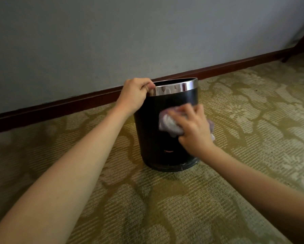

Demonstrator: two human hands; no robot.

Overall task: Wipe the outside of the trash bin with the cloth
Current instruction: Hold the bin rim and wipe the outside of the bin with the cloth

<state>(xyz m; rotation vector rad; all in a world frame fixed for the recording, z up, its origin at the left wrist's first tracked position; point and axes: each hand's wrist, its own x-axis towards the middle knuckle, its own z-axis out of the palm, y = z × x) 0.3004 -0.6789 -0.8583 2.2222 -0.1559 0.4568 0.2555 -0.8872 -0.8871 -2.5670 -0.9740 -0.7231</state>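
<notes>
Patterned carpet, left hand gripping trash bin (rim), right hand pressing cloth

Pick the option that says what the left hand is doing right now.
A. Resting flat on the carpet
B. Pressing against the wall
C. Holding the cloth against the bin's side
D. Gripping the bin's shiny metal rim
D: the left hand curls over the chrome rim of the trash bin, while the right hand presses the cloth to the black side.

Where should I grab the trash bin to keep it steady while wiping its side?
Grip the metal rim from above on the left, as the left hand does: the trash bin stands upright and open-topped, leaving its dark wall free for the cloth.
</notes>
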